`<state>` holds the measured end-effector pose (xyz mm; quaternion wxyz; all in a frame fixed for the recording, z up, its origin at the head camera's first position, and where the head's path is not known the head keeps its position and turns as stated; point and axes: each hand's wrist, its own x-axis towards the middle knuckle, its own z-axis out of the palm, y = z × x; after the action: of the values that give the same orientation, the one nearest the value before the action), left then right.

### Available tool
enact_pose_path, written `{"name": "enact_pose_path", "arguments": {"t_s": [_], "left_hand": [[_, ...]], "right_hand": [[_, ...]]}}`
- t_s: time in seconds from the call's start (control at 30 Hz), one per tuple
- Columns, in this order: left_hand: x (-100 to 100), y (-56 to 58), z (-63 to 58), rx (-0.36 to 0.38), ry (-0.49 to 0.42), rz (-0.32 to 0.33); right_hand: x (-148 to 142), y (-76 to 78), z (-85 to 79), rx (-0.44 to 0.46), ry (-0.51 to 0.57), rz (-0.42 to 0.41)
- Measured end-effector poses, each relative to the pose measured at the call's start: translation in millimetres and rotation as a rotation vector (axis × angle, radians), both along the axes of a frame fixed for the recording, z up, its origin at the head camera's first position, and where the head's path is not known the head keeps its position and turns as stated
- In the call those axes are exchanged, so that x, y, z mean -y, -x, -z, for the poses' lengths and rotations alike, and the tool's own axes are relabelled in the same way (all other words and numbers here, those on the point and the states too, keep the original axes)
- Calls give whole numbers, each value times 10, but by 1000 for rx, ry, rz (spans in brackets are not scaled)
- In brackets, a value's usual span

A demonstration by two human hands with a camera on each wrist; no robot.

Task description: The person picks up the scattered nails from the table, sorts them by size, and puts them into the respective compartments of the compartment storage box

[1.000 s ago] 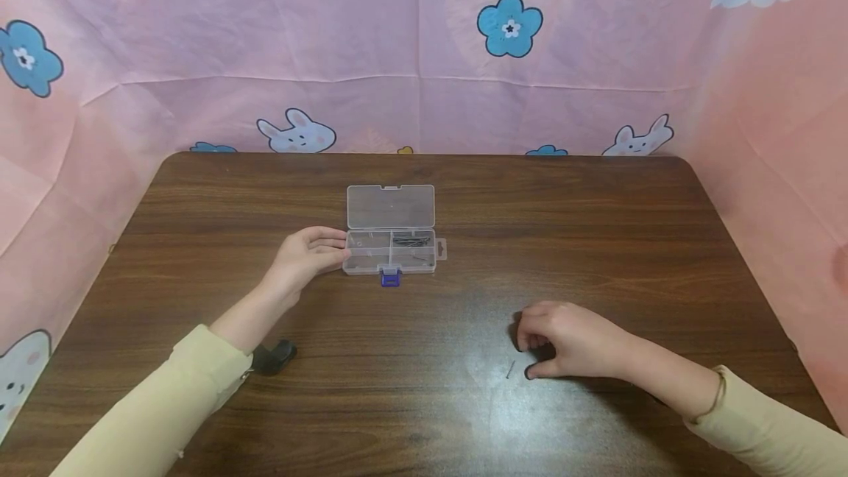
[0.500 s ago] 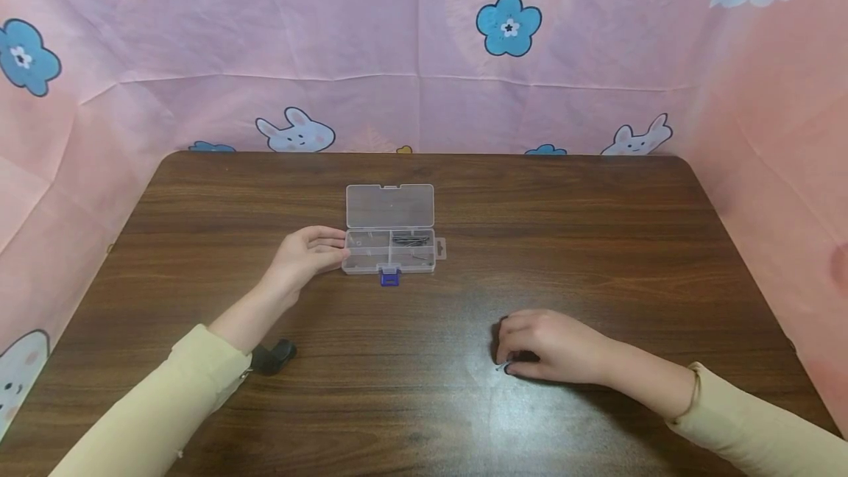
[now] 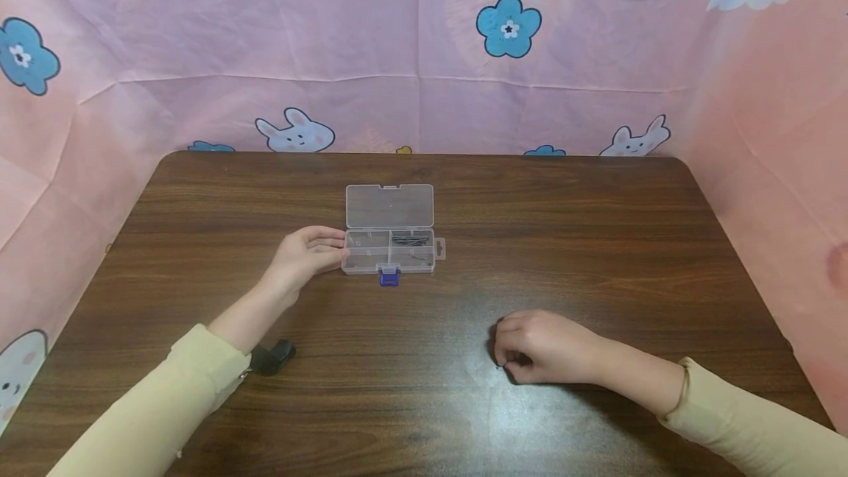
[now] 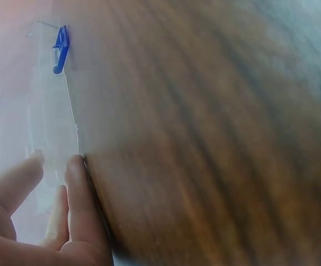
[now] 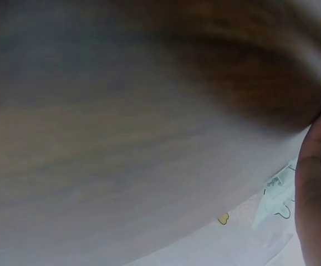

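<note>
The clear plastic organizer box (image 3: 368,262) stands on the table with its lid (image 3: 391,206) tipped back and its blue latch (image 3: 389,277) hanging at the front. My left hand (image 3: 299,260) holds the box by its left end, thumb at the rim; in the left wrist view those fingers (image 4: 82,205) lie along its wall. Several dark nails (image 3: 411,240) lie in the back right compartment. Low over the table at right, my right hand (image 3: 546,348) pinches a small nail (image 3: 498,367) between thumb and forefinger; only its tip shows.
A brown wood-grain table (image 3: 596,234) extends around the box and hands. Below my left wrist a black strap-like object (image 3: 273,357) shows by the sleeve. Pink printed cloth (image 3: 371,43) hangs behind the table and along both sides.
My right hand has moved left to the nail that lay on the table, and its thumb and forefinger have come together on it. The left hand and the box stay in place.
</note>
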<state>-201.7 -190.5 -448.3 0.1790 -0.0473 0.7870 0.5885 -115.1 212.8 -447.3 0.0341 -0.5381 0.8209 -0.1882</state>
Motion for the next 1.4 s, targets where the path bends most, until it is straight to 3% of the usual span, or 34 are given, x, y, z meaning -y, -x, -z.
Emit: {"name": "enact_pose_path", "arguments": {"t_s": [0.3, 0.63, 0.73, 0.9, 1.1, 1.4], "left_hand": [[-17, -10, -15, 5, -5, -11], [-25, -7, -12, 6, -32, -17], [-22, -4, -13, 9, -34, -20], [-24, -8, -16, 11, -22, -19], [-17, -17, -33, 8, -16, -16], [-7, -13, -13, 1, -31, -2]], "right_hand": [[41, 2, 31, -152, -27, -36], [56, 27, 5, -240, -47, -99], [60, 37, 11, -223, -58, -91], [34, 112, 12, -109, -16, -5], [87, 319, -82, 5, 76, 130], [398, 642, -200, 33, 110, 285]]}}
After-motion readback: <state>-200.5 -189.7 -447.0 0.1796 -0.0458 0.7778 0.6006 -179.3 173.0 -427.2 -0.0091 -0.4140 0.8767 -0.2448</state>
